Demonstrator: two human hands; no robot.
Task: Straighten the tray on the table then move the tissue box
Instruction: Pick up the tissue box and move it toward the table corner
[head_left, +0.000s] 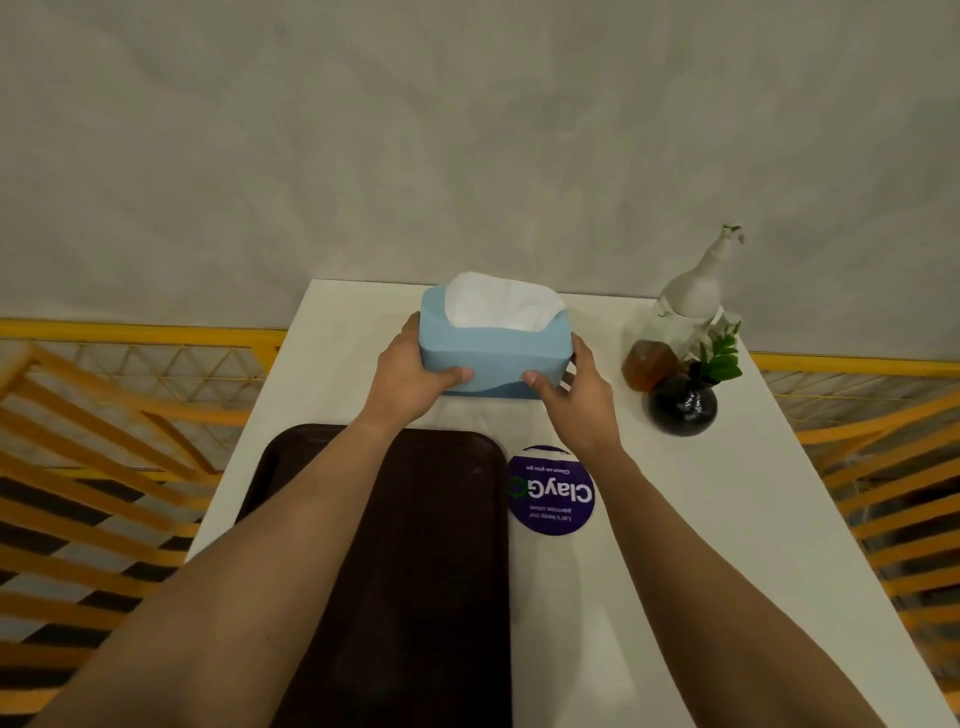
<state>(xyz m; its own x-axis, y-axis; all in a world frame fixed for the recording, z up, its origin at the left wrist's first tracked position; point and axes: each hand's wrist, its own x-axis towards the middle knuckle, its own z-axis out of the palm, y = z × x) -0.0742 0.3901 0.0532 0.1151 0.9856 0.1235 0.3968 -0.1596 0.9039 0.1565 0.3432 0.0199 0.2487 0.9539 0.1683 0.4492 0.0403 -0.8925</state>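
A light blue tissue box (496, 358) with white tissue poking out of its top sits at the far middle of the white table (675, 545). My left hand (410, 376) grips its left end and my right hand (574, 395) grips its right end, thumbs on the near face. A dark brown tray (441, 545) lies lengthwise on the near left part of the table, its edges parallel to the table's sides. My left forearm crosses over the tray and hides part of it.
A round purple sticker (551, 491) lies flat right of the tray. At the far right stand a black round vase with green leaves (683, 408), an amber bottle (649, 364) and a white spray bottle (696, 291). Yellow railings (104, 467) flank the table; a grey wall stands behind.
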